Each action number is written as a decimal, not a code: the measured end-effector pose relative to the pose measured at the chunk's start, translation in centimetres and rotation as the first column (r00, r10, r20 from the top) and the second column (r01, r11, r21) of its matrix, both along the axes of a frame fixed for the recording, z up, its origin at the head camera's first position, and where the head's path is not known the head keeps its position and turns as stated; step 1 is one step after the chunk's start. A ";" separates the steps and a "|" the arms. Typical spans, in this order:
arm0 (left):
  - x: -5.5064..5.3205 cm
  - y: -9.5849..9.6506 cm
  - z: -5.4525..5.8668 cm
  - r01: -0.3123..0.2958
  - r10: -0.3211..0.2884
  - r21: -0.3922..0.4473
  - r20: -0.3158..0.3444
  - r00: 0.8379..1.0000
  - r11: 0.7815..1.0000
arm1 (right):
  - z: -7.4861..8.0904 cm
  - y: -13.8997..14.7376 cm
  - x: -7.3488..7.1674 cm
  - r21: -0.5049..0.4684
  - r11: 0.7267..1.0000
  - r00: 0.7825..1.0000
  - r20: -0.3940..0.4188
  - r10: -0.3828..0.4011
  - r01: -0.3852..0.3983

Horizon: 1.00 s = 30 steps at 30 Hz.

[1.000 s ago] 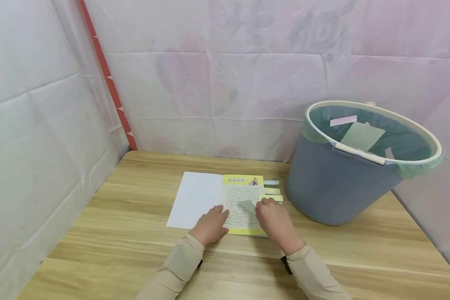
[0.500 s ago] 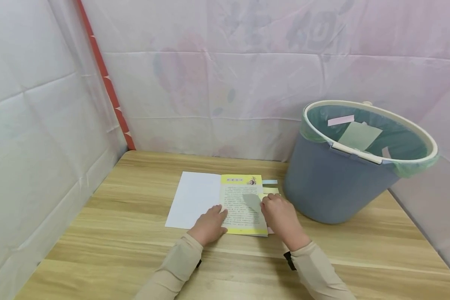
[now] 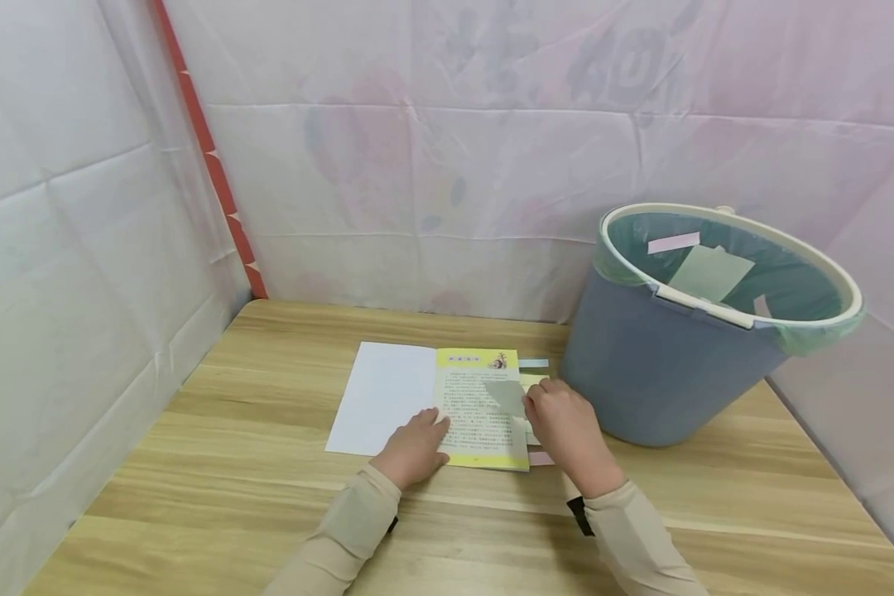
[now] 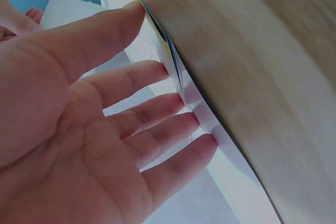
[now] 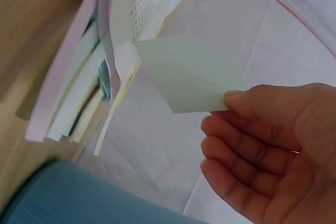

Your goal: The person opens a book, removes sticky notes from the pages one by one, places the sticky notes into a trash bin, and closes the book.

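Note:
An open booklet lies on the table, its left page blank white and its right page printed with yellow bands. My left hand rests on it near the fold; the left wrist view shows the fingers straight and spread along the booklet's lower edge. At the right page's outer edge, my right hand pinches a pale green sticky note between thumb and curled index finger. The note is raised over the page, one corner at or close to it; whether it still sticks, I cannot tell. Several coloured page tabs jut from the right edge.
A blue-grey bin with a green liner stands tilted in view to the right of the booklet. Inside lie a green note and pink strips. Fabric sheets hang behind the wooden table.
My right hand has moved slightly right, drawing the green note toward the page's outer edge. Lower tabs, including a pink one, have come into sight. The left hand stays in place.

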<state>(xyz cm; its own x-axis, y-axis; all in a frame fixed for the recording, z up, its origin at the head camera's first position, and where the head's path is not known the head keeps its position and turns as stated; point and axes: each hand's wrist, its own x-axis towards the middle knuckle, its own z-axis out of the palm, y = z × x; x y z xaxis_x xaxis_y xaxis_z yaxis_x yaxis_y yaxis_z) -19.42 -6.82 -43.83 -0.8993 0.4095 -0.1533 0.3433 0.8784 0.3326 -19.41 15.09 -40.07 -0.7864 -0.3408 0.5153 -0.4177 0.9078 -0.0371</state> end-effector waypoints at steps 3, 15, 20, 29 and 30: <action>-0.1 0.2 0.1 0.007 -0.007 0.000 -0.002 1.000 1.000 | 0.4 0.2 0.2 -0.030 1.000 1.000 -0.015 -0.009 0.009; -0.3 0.0 -0.2 0.004 -0.004 0.025 0.019 1.000 1.000 | 3.3 1.2 1.2 -0.163 0.966 0.950 -0.273 0.153 -0.203; -0.3 -0.3 -0.2 -0.001 0.000 0.041 0.021 1.000 0.999 | 7.2 1.8 2.3 -0.239 0.880 0.755 -0.631 0.179 -0.409; -0.5 -0.9 -0.6 -0.022 0.020 0.047 0.032 0.999 0.999 | 12.7 6.1 2.3 -0.492 0.817 0.518 -0.804 -0.293 -0.301; -0.5 -0.9 -0.6 -0.023 0.022 0.048 0.033 0.999 0.999 | 12.9 6.9 2.2 -0.504 0.824 0.542 -0.783 -0.307 -0.261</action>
<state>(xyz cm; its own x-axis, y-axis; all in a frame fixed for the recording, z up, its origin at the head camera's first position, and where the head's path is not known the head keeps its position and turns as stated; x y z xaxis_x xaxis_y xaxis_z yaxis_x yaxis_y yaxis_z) -19.93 -7.72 -44.41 -0.9031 0.3970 -0.1634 0.3119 0.8683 0.3857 -17.20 21.98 -27.21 0.0745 0.2063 0.9756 -0.4926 0.8583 -0.1438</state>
